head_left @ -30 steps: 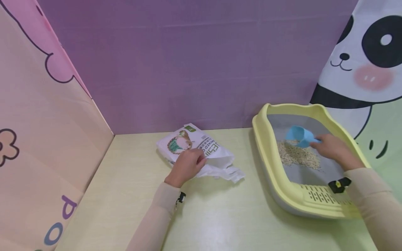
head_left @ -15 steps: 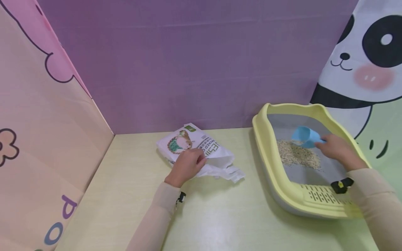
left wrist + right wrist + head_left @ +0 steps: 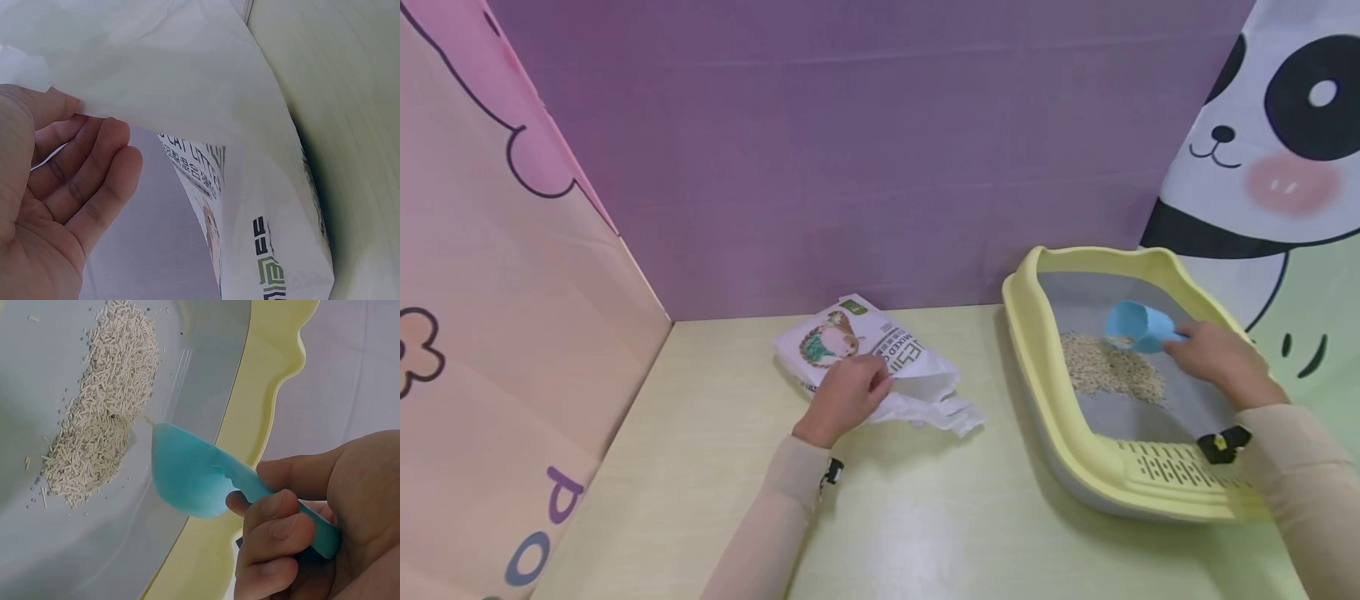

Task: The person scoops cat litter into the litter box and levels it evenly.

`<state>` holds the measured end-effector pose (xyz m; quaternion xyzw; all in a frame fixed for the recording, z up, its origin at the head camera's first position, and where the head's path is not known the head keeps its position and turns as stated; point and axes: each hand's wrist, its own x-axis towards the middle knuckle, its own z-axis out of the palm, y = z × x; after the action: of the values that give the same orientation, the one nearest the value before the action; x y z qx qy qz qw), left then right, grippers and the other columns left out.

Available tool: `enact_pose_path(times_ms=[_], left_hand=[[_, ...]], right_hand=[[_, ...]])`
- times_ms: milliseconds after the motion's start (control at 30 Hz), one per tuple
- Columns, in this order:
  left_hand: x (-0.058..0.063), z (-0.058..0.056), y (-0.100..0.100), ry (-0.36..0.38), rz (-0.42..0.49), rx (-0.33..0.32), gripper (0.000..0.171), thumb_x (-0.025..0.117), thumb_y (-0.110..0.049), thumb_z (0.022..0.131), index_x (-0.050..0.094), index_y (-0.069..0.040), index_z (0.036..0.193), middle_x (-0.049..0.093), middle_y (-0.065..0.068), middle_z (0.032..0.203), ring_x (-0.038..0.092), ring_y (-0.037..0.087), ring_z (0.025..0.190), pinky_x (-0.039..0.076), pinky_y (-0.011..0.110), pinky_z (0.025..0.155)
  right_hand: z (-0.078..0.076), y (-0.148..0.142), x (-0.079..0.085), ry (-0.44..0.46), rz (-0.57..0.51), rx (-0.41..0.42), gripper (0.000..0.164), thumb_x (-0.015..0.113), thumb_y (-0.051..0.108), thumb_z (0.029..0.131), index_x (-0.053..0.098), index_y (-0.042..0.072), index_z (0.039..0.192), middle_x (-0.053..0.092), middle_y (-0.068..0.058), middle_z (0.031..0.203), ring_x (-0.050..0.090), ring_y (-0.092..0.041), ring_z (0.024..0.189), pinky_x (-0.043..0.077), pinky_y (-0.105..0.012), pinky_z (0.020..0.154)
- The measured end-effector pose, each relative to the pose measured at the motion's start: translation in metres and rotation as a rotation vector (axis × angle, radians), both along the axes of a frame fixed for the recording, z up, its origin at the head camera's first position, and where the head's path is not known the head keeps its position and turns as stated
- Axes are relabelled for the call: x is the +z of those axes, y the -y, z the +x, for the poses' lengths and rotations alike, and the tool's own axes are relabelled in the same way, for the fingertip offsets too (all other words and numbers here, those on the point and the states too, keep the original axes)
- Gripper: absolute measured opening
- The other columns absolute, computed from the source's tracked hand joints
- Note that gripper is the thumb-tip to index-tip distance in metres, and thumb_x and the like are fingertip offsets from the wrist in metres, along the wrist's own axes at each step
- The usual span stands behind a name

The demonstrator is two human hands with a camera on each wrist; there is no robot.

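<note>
The right hand curls round the handle of the blue scoop, at the pellets' 1 o'clock inside the tray. It should handle light and stiff, best held there. At the tray's 9 o'clock, the left hand pinches the bag's mouth; the bag looks soft, easily torn.

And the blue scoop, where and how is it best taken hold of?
The scoop is probably best held by its slim handle, coming from the right in the head view, as the right hand does: the handle points right there, and the wide cup at the left end is left free.
</note>
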<state>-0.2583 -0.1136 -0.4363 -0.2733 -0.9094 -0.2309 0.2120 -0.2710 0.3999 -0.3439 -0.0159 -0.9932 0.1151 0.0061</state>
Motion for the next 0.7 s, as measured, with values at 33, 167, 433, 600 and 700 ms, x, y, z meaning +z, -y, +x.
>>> enact_pose_path(times_ms=[33,167,433,600,700], left_hand=[[0.000,0.000,0.000,-0.001,0.000,-0.001,0.020,0.070,-0.016,0.094,0.062,-0.016,0.075,0.052,-0.008,0.065,0.044,0.005,0.058,0.038,0.019,0.055],[0.000,0.000,0.000,-0.003,-0.005,0.001,0.020,0.069,-0.016,0.094,0.062,-0.016,0.075,0.052,-0.008,0.065,0.044,0.004,0.057,0.038,0.019,0.055],[0.000,0.001,0.000,-0.003,-0.003,-0.002,0.020,0.069,-0.015,0.094,0.062,-0.016,0.075,0.052,-0.007,0.064,0.044,0.005,0.057,0.038,0.019,0.055],[0.000,0.001,0.000,0.005,-0.008,0.001,0.019,0.070,-0.016,0.094,0.063,-0.016,0.076,0.053,-0.007,0.065,0.044,0.004,0.058,0.039,0.019,0.056],[0.001,0.001,0.000,0.011,-0.009,0.003,0.019,0.069,-0.016,0.095,0.063,-0.016,0.076,0.053,-0.007,0.065,0.044,0.004,0.058,0.039,0.019,0.056]], right_hand=[[0.001,0.000,0.000,-0.002,-0.001,-0.004,0.030,0.047,0.030,0.100,0.055,0.004,0.087,0.056,-0.017,0.080,0.049,-0.028,0.069,0.036,-0.036,0.055],[0.005,-0.002,0.002,-0.001,-0.009,-0.027,0.029,0.045,0.030,0.100,0.053,0.005,0.087,0.057,-0.018,0.082,0.050,-0.029,0.069,0.037,-0.038,0.055],[0.011,-0.005,0.004,-0.006,0.010,-0.039,0.028,0.043,0.029,0.100,0.050,0.005,0.087,0.053,-0.017,0.077,0.049,-0.029,0.067,0.038,-0.039,0.053],[0.014,-0.006,0.005,-0.019,0.013,-0.056,0.026,0.045,0.027,0.098,0.053,0.003,0.093,0.056,-0.020,0.080,0.050,-0.030,0.066,0.039,-0.040,0.053],[0.015,-0.006,0.005,-0.025,0.024,-0.078,0.028,0.045,0.025,0.097,0.054,-0.001,0.102,0.057,-0.024,0.085,0.050,-0.032,0.067,0.039,-0.043,0.054]])
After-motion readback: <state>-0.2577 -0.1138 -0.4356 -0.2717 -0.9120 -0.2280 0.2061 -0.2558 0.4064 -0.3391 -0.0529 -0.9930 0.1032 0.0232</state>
